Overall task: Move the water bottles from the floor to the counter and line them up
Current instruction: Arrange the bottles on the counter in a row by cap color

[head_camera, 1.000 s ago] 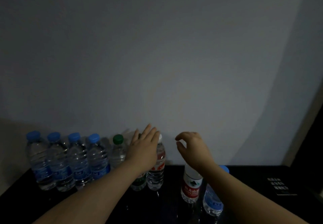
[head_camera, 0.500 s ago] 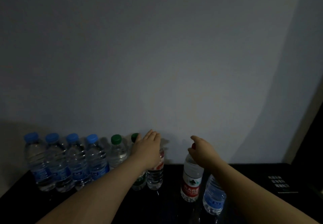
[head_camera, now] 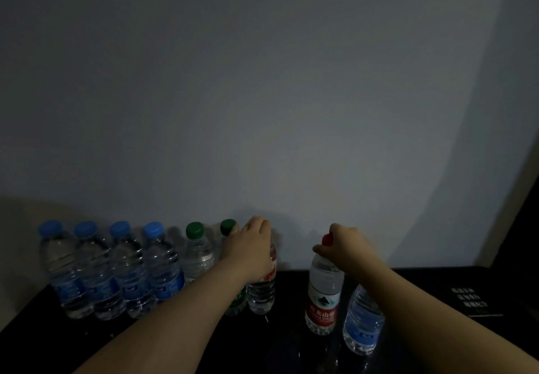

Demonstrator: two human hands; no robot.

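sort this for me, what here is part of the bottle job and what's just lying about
Job: four blue-cap bottles, two green-cap bottles, bottle under left hand, red-cap bottle in right hand, stray blue-label bottle, counter.
Lying about: dark card.

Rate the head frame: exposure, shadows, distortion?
Head view: badly underexposed, dim wall with vignetted corners; black counter swallows the bottle bases; soft hand shadows on the wall behind the left hand and right hand; wide-angle bending tilts the blue-capped bottles outward; red cap still legible.
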